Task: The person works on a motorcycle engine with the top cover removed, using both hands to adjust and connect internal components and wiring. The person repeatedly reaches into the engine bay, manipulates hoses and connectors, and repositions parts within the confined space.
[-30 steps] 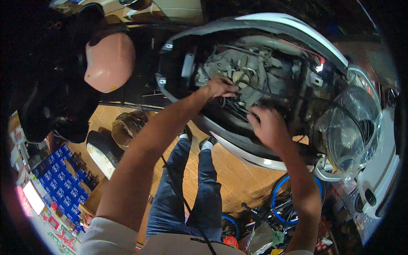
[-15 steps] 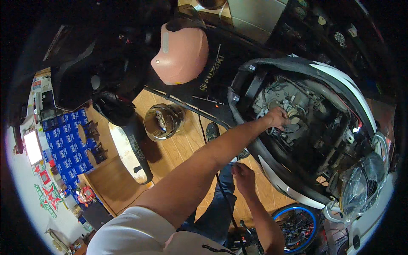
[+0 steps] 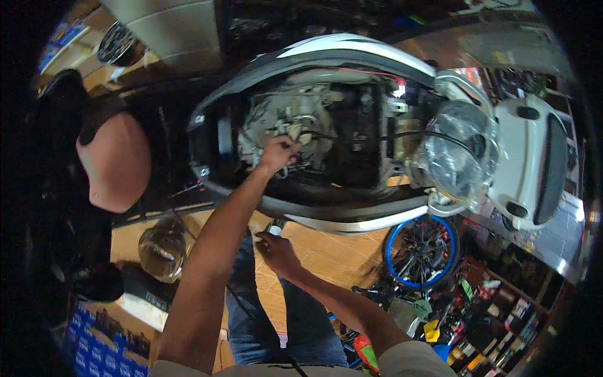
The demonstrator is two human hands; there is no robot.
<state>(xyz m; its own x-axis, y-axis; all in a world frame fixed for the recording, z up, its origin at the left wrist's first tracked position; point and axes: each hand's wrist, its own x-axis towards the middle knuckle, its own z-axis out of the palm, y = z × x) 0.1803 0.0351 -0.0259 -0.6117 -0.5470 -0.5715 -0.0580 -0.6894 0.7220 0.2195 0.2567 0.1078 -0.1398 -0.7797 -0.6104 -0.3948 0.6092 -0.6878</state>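
Observation:
The body shell of a white and black scooter lies before me with its engine bay uncovered. My left hand reaches over the near rim into the bay, fingers curled against a pale part among the engine pieces. Whether it grips that part is hard to see. From beside those fingers a black hose runs right across the opening. Lower down, outside the shell, my right hand hangs with its fingers pinched together. What sits between them is too small to name.
Clear plastic wrap covers the scooter's right end. A pink helmet sits at left, above a round bin. Below the shell stands a blue-rimmed wheel; boxes and loose goods crowd the lower right.
The view has swung right, so the scooter and helmet appear further left. My left hand stays in the engine bay, my right below the shell. The black hose now shows across the opening.

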